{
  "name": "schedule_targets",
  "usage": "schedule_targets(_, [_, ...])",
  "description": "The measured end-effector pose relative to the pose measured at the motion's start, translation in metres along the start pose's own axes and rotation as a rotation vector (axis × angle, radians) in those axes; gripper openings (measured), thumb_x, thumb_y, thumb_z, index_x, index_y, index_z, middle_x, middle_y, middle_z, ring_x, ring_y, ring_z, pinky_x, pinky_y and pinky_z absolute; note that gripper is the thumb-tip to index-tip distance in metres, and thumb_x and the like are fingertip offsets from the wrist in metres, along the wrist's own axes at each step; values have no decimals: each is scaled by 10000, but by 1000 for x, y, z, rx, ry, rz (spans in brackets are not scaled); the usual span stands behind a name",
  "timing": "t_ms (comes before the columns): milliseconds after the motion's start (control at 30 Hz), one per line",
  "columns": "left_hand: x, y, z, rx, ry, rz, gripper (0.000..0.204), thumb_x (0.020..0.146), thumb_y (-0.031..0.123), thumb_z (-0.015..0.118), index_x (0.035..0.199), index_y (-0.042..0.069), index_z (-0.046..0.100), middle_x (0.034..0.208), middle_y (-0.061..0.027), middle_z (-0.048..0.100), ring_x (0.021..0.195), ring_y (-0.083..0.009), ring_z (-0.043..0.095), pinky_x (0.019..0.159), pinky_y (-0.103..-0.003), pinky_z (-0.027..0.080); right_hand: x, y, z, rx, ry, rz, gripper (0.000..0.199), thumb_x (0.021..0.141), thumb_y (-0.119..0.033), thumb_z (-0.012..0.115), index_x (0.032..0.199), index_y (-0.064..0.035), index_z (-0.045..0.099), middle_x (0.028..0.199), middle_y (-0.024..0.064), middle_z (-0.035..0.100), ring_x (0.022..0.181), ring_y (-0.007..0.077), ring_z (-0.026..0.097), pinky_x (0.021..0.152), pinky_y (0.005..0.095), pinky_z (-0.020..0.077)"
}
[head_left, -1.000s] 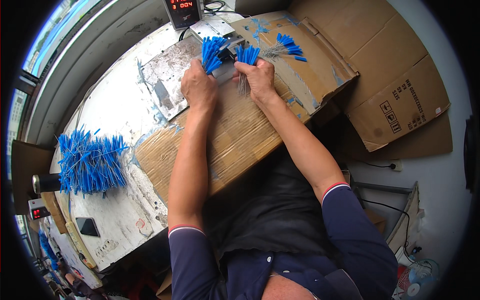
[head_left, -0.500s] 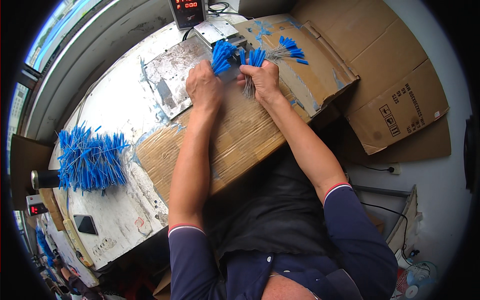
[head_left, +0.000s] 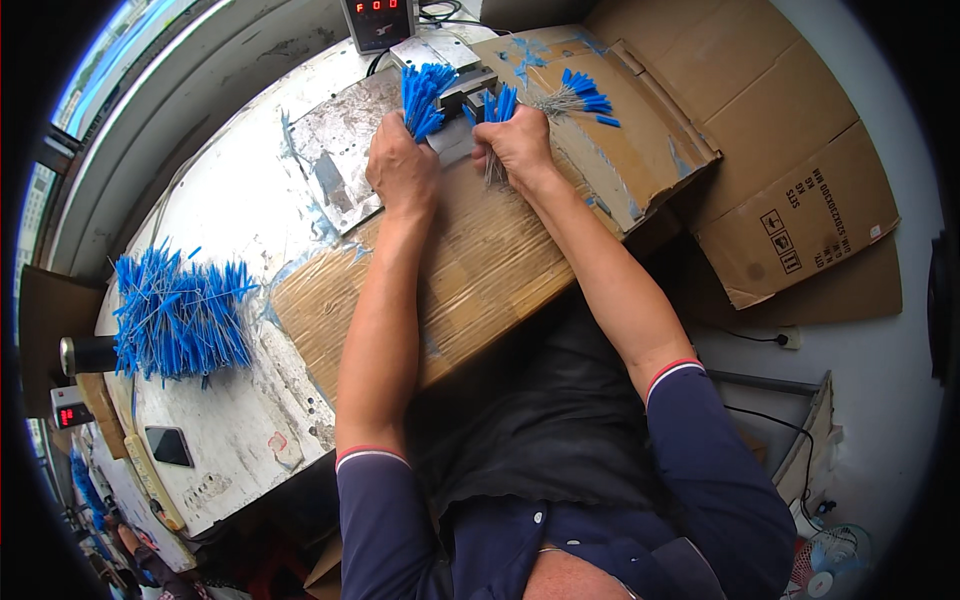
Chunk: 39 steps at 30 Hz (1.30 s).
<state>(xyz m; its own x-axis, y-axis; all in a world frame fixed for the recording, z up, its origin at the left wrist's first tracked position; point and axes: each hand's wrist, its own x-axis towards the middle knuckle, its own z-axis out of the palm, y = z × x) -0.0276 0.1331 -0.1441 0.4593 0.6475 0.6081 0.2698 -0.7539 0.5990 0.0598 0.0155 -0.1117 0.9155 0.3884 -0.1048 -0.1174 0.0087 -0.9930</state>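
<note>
My left hand (head_left: pixel 402 168) is closed around a thick bunch of thin wires with blue ends (head_left: pixel 425 98), the ends pointing up and away from me. Close by on the right, my right hand (head_left: pixel 520 143) grips a smaller bunch of blue-ended wires (head_left: pixel 497 103), whose bare silvery strands hang below the fingers. Both bunches are near a small metal fixture (head_left: pixel 468 90) at the far side of the bench. A third, fanned-out bunch (head_left: pixel 582 95) lies on cardboard just beyond my right hand.
At the left, a large heap of blue-ended wires (head_left: pixel 185 315) lies on the white bench (head_left: pixel 240 430), near a phone (head_left: pixel 169 446). A metal plate (head_left: pixel 345 140), brown cardboard (head_left: pixel 430 300) and a box with a red display (head_left: pixel 380 22) surround the work spot. Cardboard flaps (head_left: pixel 790 180) stand right.
Both hands have shifted slightly left and away from me, each still holding its bunch. The left bunch now leans more to the left, and the red display's reading differs.
</note>
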Motion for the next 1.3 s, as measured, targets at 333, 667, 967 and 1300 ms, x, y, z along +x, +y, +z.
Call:
schedule_targets(333, [1,-4,2,16,43,55,250,781,10,603,1031,15,592,899,-198,648,887,-400,626,782,-495,477,5,-8,11,-148,70,13,204,705,63,685,882,46,586,698,130,655,515,212,669,418,336,567])
schedule_targets(667, [0,0,1,7,-71,26,224,825,59,632,1042,30,584,866,-221,682,838,-431,655,751,-519,486,7,3,9,238,99,45,124,798,-18,741,790,40,632,692,123,663,519,223,671,447,358,579])
schedule_targets(967, [1,7,-3,36,-181,-5,191,837,62,601,1025,44,574,813,-232,683,801,-432,682,723,-531,497,-7,19,-4,184,-18,-147,144,843,-95,770,882,-9,662,738,66,675,539,137,636,482,261,527])
schedule_targets(1300, [-2,5,-2,69,-171,56,173,815,47,588,988,45,587,842,-208,685,821,-408,679,737,-507,505,-12,8,-11,60,-44,-49,111,812,-27,728,887,3,653,725,77,681,527,128,635,432,239,497])
